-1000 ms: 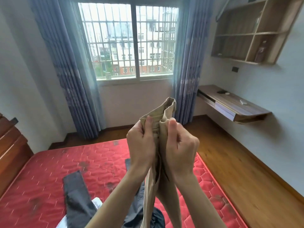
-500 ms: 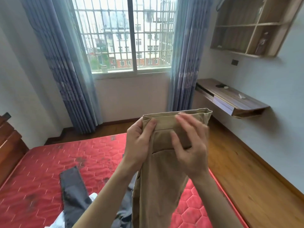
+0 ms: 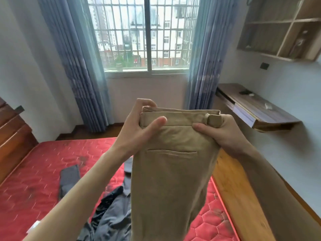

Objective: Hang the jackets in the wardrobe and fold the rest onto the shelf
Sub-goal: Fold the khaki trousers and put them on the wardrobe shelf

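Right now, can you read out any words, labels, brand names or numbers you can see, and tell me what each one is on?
No readable text anywhere in this view.
Khaki trousers: no tag or brand mark on the visible side, held by the left hand and right hand.
Bottle in the wall shelf: label too blurred to read.
Small items on the wall desk: too small to tell.
Buildings outside the window: no legible signs.

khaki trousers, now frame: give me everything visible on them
The khaki trousers look like a woven cotton twill, tan, held up in the air above the red mattress. The waistband is stretched level at the top, with a belt loop near the right end and a welt pocket below. The legs hang down out of view. The left hand pinches the waistband's left end; the right hand grips the right end.
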`<state>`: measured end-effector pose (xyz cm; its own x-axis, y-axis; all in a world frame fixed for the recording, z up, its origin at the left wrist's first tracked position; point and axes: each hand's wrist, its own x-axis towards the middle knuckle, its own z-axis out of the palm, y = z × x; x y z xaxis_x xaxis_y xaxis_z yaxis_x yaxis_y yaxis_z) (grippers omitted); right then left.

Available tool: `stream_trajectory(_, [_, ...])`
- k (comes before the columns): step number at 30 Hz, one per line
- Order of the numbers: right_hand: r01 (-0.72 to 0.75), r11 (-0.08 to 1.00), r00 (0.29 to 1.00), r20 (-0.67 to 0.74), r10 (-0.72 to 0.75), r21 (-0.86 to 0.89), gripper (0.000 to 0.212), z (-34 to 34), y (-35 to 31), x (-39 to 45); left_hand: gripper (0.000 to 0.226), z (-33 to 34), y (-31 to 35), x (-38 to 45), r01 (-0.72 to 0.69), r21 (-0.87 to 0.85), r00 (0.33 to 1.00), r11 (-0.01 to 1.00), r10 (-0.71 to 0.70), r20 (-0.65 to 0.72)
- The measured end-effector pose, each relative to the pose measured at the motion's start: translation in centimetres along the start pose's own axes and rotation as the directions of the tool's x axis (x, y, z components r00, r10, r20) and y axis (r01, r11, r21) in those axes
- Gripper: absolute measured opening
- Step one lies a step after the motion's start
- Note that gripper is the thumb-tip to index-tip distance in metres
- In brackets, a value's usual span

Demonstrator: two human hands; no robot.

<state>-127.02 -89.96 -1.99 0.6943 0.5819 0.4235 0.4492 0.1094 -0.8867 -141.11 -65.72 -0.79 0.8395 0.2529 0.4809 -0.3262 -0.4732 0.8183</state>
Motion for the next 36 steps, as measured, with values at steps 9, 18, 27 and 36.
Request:
stream_trajectory(9, [-0.02, 0.99, 0.968, 0.244, 0.054, -0.14, 0.009, -4.8, 0.2, -0.3, 0.065, 1.6, 1.0, 2.3, -0.197, 0.438, 0.882, 0.877, -0.037, 0.47])
stream_trajectory(18, [-0.14, 0.865, 0.426, 0.759, 0.492, -0.482, 0.018, -8.5, -4.0, -0.4, 0.043, 5.5, 3.4, 2.0, 0.055, 0.512, 0.388, 0.857, -0.491, 0.78])
stream_trajectory(27, [-0.013, 0.608, 0.506, 0.519, 0.689, -0.794, 0.021, -5.9, 3.7, 10.0, 0.033, 7.4, -4.2, 12.6, 0.107, 0.761, 0.239, 0.64, -0.759, 0.605])
stream_trajectory(36, [0.194, 0.233, 0.98, 0.2, 0.001, -0.953, 0.017, -5.5, 3.9, 25.0, 0.012, 3.3, -6.2, 28.7, -0.156, 0.946, 0.955, 0.283, -0.203, 0.219])
